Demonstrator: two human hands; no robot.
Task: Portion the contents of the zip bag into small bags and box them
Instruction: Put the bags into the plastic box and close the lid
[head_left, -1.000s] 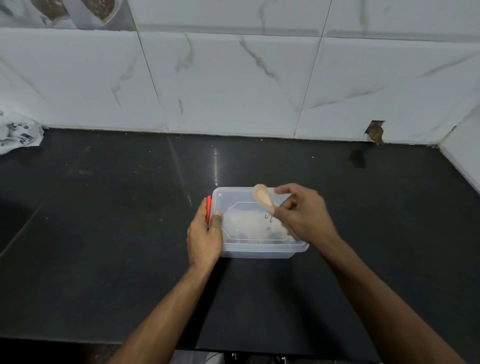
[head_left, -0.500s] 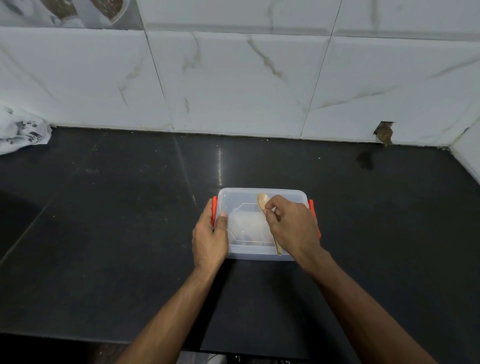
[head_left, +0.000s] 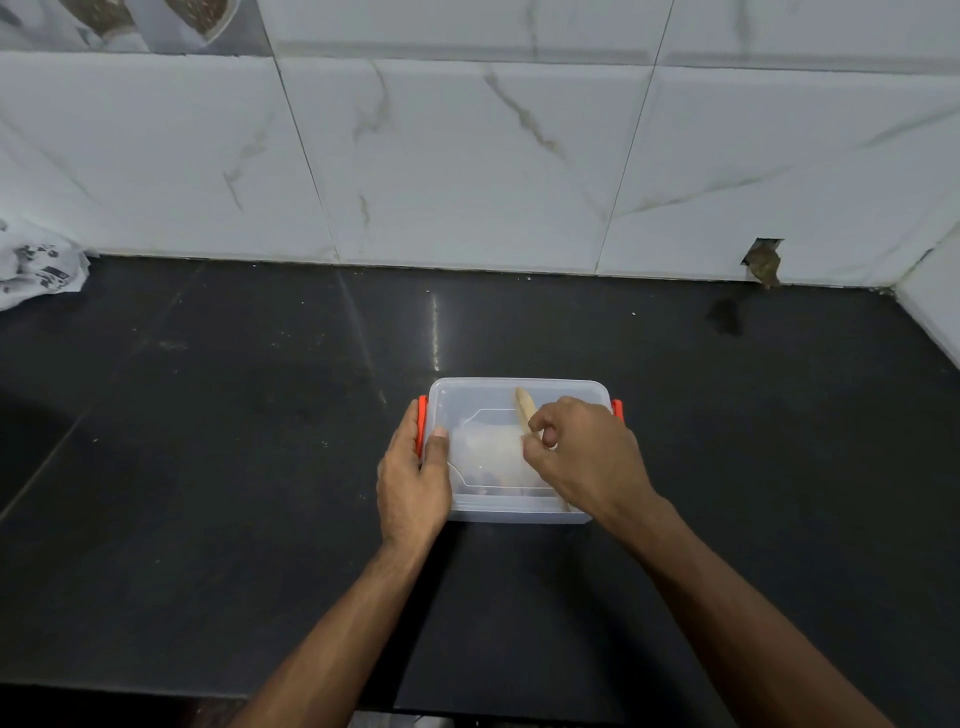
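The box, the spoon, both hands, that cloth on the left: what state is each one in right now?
Box: clear plastic, flat on the counter, red clips on both ends; lid on or off, cannot tell.
Spoon: wooden, over the box, bowl toward the wall.
Left hand: gripping the box's left end, thumb on the rim.
Right hand: closed around the spoon.
Cloth: crumpled against the wall.
Counter: dark, a few specks.

- A black stone countertop (head_left: 208, 467) runs up to a white marbled tile wall.
- A clear plastic box (head_left: 467, 405) with orange side clips sits on it near the front middle.
- A crumpled printed white bag (head_left: 36, 265) lies at the far left edge.
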